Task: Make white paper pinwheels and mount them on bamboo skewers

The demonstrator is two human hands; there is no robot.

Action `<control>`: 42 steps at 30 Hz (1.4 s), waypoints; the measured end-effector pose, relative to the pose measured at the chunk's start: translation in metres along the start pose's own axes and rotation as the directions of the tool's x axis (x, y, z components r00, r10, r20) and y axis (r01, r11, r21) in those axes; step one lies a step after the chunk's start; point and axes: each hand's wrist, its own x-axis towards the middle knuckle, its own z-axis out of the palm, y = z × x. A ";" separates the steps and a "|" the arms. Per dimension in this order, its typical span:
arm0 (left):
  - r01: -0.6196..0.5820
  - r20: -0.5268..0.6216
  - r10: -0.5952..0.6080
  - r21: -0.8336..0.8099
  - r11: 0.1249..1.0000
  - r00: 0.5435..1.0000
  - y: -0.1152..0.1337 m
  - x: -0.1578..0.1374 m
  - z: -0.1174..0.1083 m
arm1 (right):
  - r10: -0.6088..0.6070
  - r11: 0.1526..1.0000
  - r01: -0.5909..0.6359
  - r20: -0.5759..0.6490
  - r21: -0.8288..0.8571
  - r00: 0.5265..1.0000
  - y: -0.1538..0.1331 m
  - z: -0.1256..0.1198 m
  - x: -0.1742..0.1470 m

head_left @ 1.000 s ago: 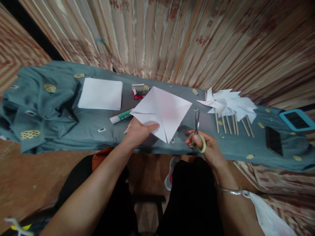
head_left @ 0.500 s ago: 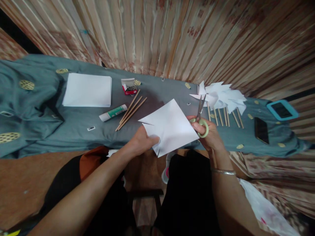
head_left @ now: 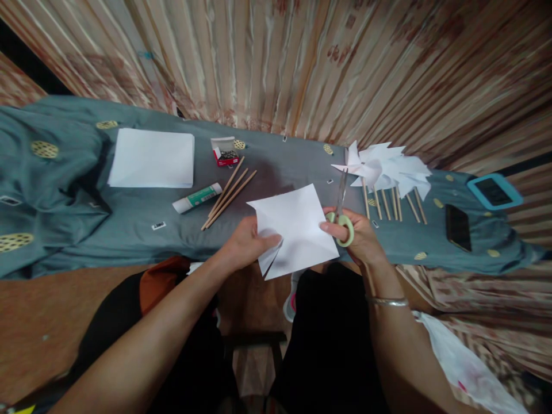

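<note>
A square sheet of white paper (head_left: pixel 299 227) with a slit near its lower left corner is held up in front of me, over the near edge of the cloth. My left hand (head_left: pixel 248 241) grips its left side, thumb on top. In my right hand (head_left: pixel 356 233) are scissors (head_left: pixel 342 215) with pale green handles, blades pointing up and away and looking closed. The right thumb also rests on the paper's right edge. The fingers under the paper are hidden.
On the grey-green cloth (head_left: pixel 293 167) lie a paper stack (head_left: pixel 153 158), a glue stick (head_left: pixel 197 198), wooden sticks (head_left: pixel 230 195) and a red box of small metal pieces (head_left: pixel 225 152). Paper pinwheels (head_left: pixel 388 164) on sticks, a phone (head_left: pixel 457 228) and a blue-framed device (head_left: pixel 494 191) are at right.
The paper has turned in my hands, and its right corner has shifted down and left. My right hand has moved slightly left with the scissors, whose blades have come together.
</note>
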 end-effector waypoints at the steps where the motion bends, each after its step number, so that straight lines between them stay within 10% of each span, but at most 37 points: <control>1: 0.008 0.012 -0.007 -0.090 0.996 1.000 0.003 0.000 0.000 | -0.014 1.000 0.015 -0.038 0.026 0.999 0.001 0.002 0.001; 13: 0.076 0.061 -0.048 -0.649 0.757 0.997 0.012 -0.002 0.011 | -0.034 0.906 0.196 -0.399 0.374 0.916 0.000 0.031 0.014; 27: -0.019 -0.151 -0.173 -0.805 0.593 0.973 0.023 0.011 0.032 | -0.128 0.944 0.206 -0.289 0.256 0.949 0.005 0.059 0.011; 34: -0.128 -0.260 -0.142 -0.794 0.595 0.955 0.033 0.017 0.004 | -0.094 0.996 0.093 0.049 0.017 0.994 0.005 0.046 -0.007; 42: -0.159 -0.307 -0.139 -0.767 0.621 0.941 0.039 0.015 -0.011 | 0.018 0.997 0.023 0.510 -0.074 0.860 0.010 0.041 -0.026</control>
